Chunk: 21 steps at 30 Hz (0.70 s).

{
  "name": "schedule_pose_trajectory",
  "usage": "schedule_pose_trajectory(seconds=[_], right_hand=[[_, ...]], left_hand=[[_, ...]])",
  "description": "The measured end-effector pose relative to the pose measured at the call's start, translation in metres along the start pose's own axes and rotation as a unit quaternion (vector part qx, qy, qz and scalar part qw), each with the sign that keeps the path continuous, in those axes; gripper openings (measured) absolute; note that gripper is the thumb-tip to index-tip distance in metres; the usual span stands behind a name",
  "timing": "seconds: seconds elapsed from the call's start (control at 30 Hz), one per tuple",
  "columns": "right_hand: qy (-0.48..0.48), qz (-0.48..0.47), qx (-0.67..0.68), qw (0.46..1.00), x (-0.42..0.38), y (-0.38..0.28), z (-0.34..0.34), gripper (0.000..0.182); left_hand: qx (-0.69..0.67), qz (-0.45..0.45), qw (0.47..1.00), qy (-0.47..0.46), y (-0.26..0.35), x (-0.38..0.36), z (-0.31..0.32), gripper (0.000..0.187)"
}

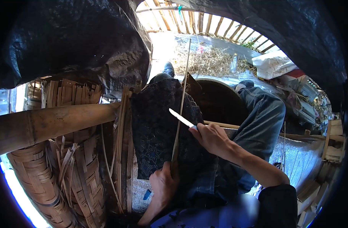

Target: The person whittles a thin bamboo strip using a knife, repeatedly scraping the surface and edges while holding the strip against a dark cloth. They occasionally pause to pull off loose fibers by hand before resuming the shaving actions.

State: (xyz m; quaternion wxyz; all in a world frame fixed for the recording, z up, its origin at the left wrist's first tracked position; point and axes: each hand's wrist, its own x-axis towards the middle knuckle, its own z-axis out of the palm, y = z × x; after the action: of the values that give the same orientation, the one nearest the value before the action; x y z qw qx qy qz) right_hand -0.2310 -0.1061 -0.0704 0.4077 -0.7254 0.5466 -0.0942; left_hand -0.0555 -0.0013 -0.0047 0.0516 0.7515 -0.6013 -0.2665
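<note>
My right hand (214,140) is closed round the handle of a knife (181,118), its bright blade pointing up and left. The blade crosses over a long thin bamboo strip (184,85), overlapping it in this view. Low in the middle, my left hand (162,180) grips the strip's near end, fingers wrapped round it. From there the strip rises steeply away from me over my lap. A dark patterned cloth (153,133) is spread across my leg beneath the strip.
At left a thick bamboo pole (56,123) juts in above woven bamboo rolls (37,171). A dark round container (219,102) sits between my legs. Shavings (204,60) and a clear bottle (233,64) lie farther off. Dark plastic sheeting (79,38) hangs overhead.
</note>
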Motion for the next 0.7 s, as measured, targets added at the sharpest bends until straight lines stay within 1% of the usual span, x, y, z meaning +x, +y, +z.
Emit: schedule_pose_trajectory(seconds=[0.03, 0.07, 0.1, 0.17, 0.27, 0.3, 0.37, 0.4, 0.47, 0.5, 0.57, 0.7], right_hand=[[0.025, 0.005, -0.002, 1.000, 0.004, 0.003, 0.003, 0.049], [-0.013, 0.028, 0.010, 0.999, 0.010, 0.006, 0.001, 0.050], [-0.011, 0.028, 0.009, 0.999, 0.014, 0.007, 0.000, 0.050], [-0.042, 0.056, 0.033, 0.997, 0.021, 0.007, -0.001, 0.049], [-0.054, 0.077, 0.056, 0.994, 0.032, 0.010, 0.000, 0.050], [-0.053, 0.077, 0.056, 0.994, 0.034, 0.013, 0.000, 0.050], [-0.013, 0.030, 0.064, 0.997, 0.039, 0.017, -0.001, 0.056], [-0.011, 0.030, 0.065, 0.997, 0.041, 0.017, -0.004, 0.056], [-0.055, 0.051, 0.068, 0.995, 0.043, 0.015, -0.012, 0.057], [-0.053, 0.053, 0.067, 0.995, 0.043, 0.017, -0.011, 0.057], [-0.031, 0.023, 0.049, 0.998, 0.045, 0.023, -0.007, 0.053], [-0.033, 0.021, 0.060, 0.997, 0.049, 0.025, -0.005, 0.052]], left_hand=[[0.024, 0.008, 1.000, -0.004, 0.000, -0.001, 0.000, 0.027], [0.047, 0.017, 0.999, -0.006, 0.001, -0.001, 0.000, 0.028], [0.047, 0.018, 0.999, -0.005, 0.002, -0.001, -0.001, 0.028], [0.070, 0.022, 0.997, -0.006, 0.004, 0.000, -0.001, 0.028], [0.052, 0.021, 0.998, -0.001, 0.001, -0.001, 0.001, 0.028], [0.052, 0.022, 0.998, 0.000, 0.000, -0.002, 0.002, 0.028], [0.044, 0.017, 0.999, 0.006, -0.002, -0.002, 0.003, 0.027], [0.045, 0.018, 0.999, 0.006, -0.003, -0.002, 0.003, 0.027], [0.036, 0.019, 0.999, 0.009, -0.004, -0.001, 0.003, 0.027], [0.035, 0.022, 0.999, 0.009, -0.004, -0.001, 0.003, 0.027], [0.032, 0.017, 0.999, 0.007, -0.004, 0.000, 0.002, 0.027], [0.021, 0.024, 0.999, 0.016, -0.005, 0.000, 0.001, 0.027]])
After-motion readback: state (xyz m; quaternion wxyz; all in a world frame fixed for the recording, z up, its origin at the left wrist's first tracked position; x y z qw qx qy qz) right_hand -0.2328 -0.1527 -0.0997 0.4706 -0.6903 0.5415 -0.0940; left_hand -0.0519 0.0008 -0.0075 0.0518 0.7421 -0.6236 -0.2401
